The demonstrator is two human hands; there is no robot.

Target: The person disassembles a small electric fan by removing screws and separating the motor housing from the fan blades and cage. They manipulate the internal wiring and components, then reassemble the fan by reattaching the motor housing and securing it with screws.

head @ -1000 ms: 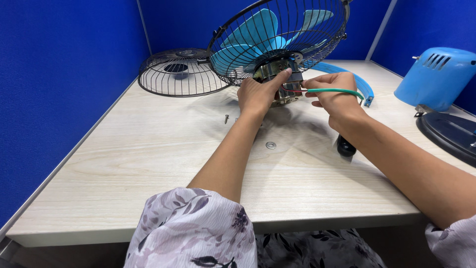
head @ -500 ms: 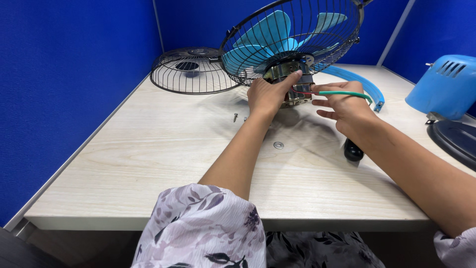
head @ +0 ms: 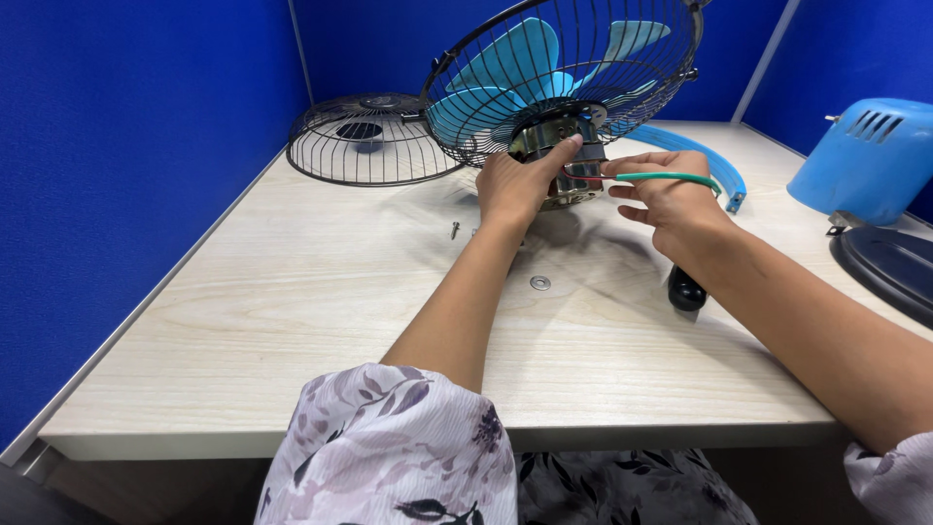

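A fan with light blue blades (head: 505, 83) inside a black wire cage (head: 622, 58) stands tilted at the back of the table, its bare metal motor (head: 569, 160) facing me. My left hand (head: 520, 185) grips the motor from the left, fingertips on its top. My right hand (head: 671, 199) is just right of the motor and pinches a green wire (head: 671, 177) that runs from the motor over my fingers.
A second black wire grille (head: 364, 146) lies flat at the back left. A blue plastic ring (head: 700, 160) lies behind my right hand. A blue motor cover (head: 865, 160) and a black base (head: 889, 267) sit at the right. A screw (head: 454, 230), a washer (head: 539, 283) and a black tool handle (head: 685, 290) lie on the wooden table (head: 292, 321).
The view has shifted a little, so everything sits further right in the picture. Both hands stay at the motor, the right one still on the green wire.
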